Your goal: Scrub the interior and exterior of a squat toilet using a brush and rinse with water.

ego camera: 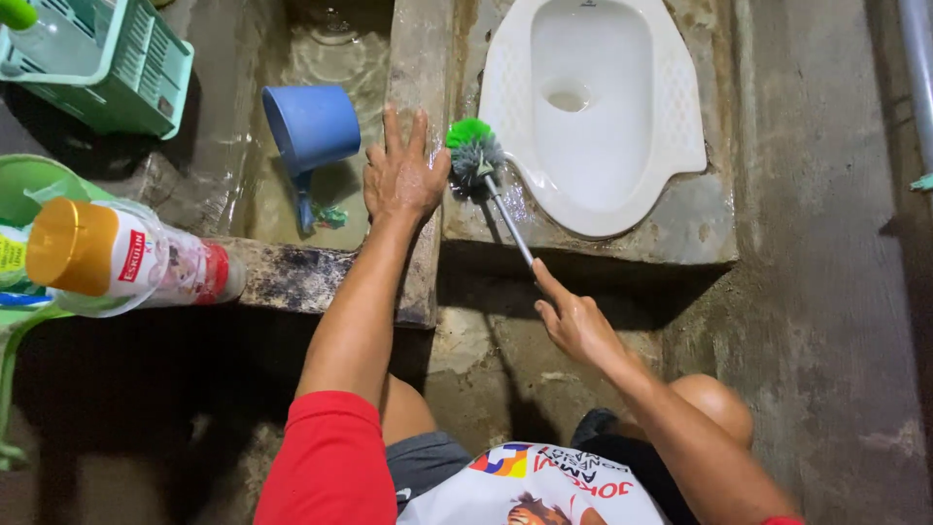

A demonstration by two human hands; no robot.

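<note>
My right hand (573, 319) grips the thin handle of a toilet brush (473, 156). The brush's green and grey bristle head rests on the wet concrete at the left edge of a white squat toilet pan (680, 117). My left hand (403, 175) lies flat, fingers spread, on the concrete wall (418, 58) between the water basin and the toilet, just left of the brush head. It holds nothing.
A blue plastic dipper (311, 126) floats in the water basin (340, 58) to the left. A green basket (107, 63) sits at the top left. A clear bottle with a gold cap (126, 258) lies on its side at the left. A pipe (918, 68) runs down the right wall.
</note>
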